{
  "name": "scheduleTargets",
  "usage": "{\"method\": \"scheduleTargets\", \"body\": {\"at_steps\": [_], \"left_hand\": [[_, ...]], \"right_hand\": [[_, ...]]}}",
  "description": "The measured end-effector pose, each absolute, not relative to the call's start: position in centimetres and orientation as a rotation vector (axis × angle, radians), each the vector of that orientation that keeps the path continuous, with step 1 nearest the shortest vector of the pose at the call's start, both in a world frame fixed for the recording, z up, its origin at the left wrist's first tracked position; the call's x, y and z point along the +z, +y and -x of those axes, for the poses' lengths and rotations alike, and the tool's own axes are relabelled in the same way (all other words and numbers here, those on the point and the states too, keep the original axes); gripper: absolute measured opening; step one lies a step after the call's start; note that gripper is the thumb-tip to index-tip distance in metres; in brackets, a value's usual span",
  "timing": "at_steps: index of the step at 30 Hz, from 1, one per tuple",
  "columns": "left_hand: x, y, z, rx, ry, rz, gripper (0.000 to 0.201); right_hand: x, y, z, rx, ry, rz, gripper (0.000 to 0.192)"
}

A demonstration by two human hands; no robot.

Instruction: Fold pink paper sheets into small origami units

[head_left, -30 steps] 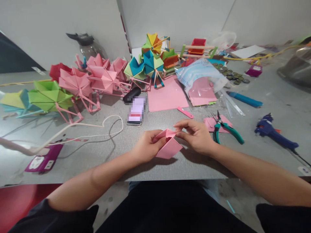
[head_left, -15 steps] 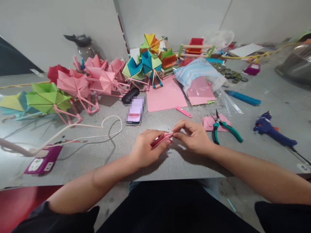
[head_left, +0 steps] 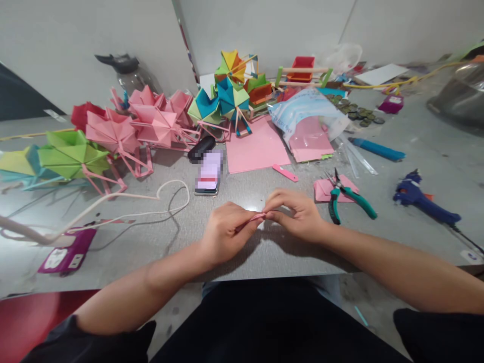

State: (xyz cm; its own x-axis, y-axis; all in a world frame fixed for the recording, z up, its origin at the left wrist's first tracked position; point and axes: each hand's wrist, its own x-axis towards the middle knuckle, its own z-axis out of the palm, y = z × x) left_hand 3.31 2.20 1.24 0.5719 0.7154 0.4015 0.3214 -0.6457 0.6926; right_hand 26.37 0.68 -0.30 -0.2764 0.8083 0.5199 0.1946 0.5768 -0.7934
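Observation:
Between my two hands is a small folded piece of pink paper, seen nearly edge-on and mostly covered by fingers. My left hand pinches it from the left with thumb and fingers. From the other side my right hand closes its thumb and fingertips on the paper's right end. Both hands are just above the grey table. Right of my right hand, pliers with green and black handles lie over more folded pink paper. A pink cutter lies beyond the hands.
Pink paper sheets and a plastic bag lie behind the hands. Phone and white cable are to the left, near folded-paper models. A blue glue gun lies at right.
The folded pink paper, spread partly open before, is now pressed flat and narrow between my fingers. My right hand has shifted slightly left, closer to my left hand.

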Motion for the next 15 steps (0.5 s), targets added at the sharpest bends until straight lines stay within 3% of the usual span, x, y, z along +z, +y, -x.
{"method": "scheduleTargets", "body": {"at_steps": [6,15], "left_hand": [[1.45,1.98,-3.66,0.803,0.947,-2.205,0.031],[2.11,1.98,-4.07,0.681,0.933,-2.06,0.044]], "right_hand": [[-0.05,0.57,-26.23,0.631,-1.845,0.903,0.019],[0.42,0.42,-26.1,0.75,-1.836,0.818,0.012]]}}
